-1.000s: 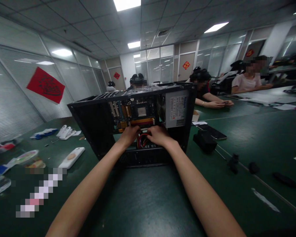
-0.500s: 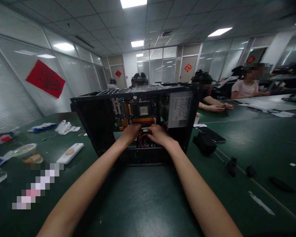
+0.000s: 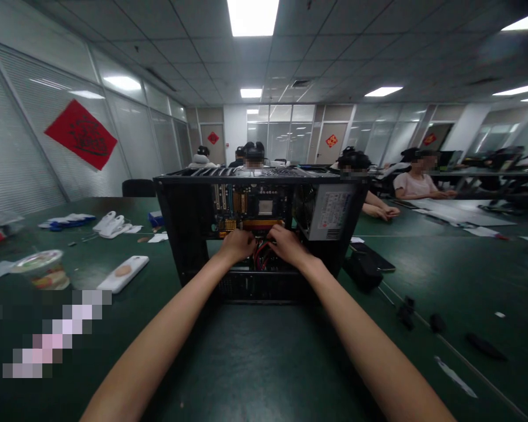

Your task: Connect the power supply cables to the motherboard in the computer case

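An open black computer case [image 3: 178, 234] stands on the table with its inside facing me. The motherboard [image 3: 242, 202] is fixed inside, with memory slots [image 3: 264, 224] along its lower edge. At its right sits a power supply [image 3: 330, 214] with a fan. My left hand [image 3: 237, 246] is closed just below the slots, fingertips curled. Opposite it, my right hand [image 3: 287, 243] is also closed, its fingertips by the red and black cables [image 3: 263, 253]. Whatever the fingers of either hand pinch is hidden or too small to make out.
On the left are a white phone-like object [image 3: 125, 274], a lidded plastic cup [image 3: 44, 268] and white gloves [image 3: 112, 224]. A black pouch [image 3: 363, 269], a dark phone [image 3: 374, 257] and small black parts [image 3: 407, 312] lie on the right. A co-worker's hands [image 3: 381, 210] rest beyond the case.
The camera view has tilted up and shifted slightly. Both hands stay inside the case at the slots' lower edge, a little lower against the board, and more of the cables shows between them.
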A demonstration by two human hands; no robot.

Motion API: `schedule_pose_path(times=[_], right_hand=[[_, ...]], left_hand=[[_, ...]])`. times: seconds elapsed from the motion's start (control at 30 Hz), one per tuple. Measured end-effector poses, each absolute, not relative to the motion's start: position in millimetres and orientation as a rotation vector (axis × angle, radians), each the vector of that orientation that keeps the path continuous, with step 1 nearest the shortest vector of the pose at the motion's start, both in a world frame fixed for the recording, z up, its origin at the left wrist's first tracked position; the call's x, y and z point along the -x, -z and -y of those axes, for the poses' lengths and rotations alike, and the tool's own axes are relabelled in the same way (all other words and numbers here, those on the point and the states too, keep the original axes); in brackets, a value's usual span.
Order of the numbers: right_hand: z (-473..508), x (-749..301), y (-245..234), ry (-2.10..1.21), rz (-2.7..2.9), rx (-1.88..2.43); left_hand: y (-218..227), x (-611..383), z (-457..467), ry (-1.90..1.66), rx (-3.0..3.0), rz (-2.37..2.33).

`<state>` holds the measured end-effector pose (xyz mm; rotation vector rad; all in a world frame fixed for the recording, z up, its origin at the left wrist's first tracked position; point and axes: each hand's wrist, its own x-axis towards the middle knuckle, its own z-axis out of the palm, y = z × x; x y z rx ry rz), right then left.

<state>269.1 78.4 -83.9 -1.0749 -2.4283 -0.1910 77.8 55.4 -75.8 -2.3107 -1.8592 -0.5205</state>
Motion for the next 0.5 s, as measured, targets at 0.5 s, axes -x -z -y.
schedule_pose_path(times=[0.5], right_hand=[[-81.7, -259.8, 79.1, 0.401, 2.653, 1.264]], left_hand=[[70.1, -82.8, -52.4, 0.467, 2.381, 1.894]])
